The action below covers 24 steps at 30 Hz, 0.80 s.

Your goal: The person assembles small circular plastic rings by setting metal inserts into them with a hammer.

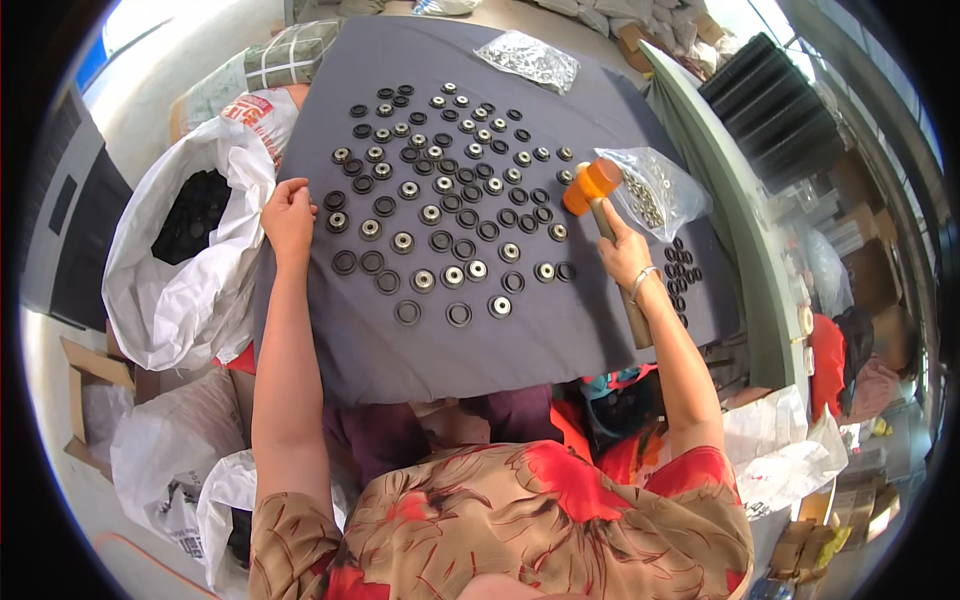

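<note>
My right hand is wrapped round the handle of a mallet with an orange head. The mallet's head is raised over the right side of the grey cloth-covered table. At the table's left edge, my left hand is closed, and what its fingers hold, if anything, is hidden. Between my hands many black rings lie spread over the cloth. Several have a silver bearing-like metal piece seated in the middle; others show none.
A clear bag of small metal parts lies beside the mallet, and another bag at the far edge. More black rings cluster on the right. A white sack of black pieces stands left of the table; a green-grey panel flanks the right.
</note>
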Available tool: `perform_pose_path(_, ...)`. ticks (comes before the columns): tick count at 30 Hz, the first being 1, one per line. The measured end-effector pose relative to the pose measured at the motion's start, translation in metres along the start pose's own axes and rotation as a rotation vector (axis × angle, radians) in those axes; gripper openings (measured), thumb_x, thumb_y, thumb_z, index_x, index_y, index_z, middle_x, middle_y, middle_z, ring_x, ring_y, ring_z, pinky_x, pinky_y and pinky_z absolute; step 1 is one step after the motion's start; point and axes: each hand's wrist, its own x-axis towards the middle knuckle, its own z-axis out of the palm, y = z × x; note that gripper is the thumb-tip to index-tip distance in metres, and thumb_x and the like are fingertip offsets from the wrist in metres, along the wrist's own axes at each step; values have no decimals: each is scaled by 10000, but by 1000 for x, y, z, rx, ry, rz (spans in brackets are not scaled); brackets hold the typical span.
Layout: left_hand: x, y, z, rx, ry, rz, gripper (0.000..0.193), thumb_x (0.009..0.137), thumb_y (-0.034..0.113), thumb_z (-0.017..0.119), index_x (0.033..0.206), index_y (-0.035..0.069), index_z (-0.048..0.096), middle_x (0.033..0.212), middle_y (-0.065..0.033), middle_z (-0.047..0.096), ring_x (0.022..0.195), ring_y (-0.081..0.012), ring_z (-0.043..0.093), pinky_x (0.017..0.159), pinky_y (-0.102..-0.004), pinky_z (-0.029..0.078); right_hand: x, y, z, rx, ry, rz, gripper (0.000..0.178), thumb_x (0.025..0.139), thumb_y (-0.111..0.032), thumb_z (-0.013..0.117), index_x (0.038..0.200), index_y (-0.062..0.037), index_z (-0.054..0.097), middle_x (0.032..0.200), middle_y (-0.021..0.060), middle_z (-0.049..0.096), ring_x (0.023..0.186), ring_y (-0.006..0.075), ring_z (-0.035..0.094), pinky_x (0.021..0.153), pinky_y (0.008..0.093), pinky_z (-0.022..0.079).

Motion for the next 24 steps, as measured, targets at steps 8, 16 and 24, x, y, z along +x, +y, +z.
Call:
perform_pose_path(8,-3,2,-4,-34,-15,-19,145,892,61,553,975,9,660,715,-5,600,583,-65,564,509,-208,455,44,-6,-16,179,146,-48,642,849,-55,549,1442,-259,408,706,28,571,455,88,484,430,270,454)
perform_pose_path(16,-1,0,-3,-12,4,-31,141,897,63,555,976,14,661,707,1,595,581,-61,555,504,-203,448,72,-15,-3,39,-64,43,659,834,-46,546,1444,-251,401,811,96,644,481,145,543,470,309,486)
perform_pose_path(24,-3,-1,-7,-22,11,-29,142,900,61,548,973,14,661,705,5,593,581,-56,554,500,-201,443,102,-37,-30,245,128,69,668,821,-66,555,1446,-244,402,785,76,612,454,128,525,429,297,469)
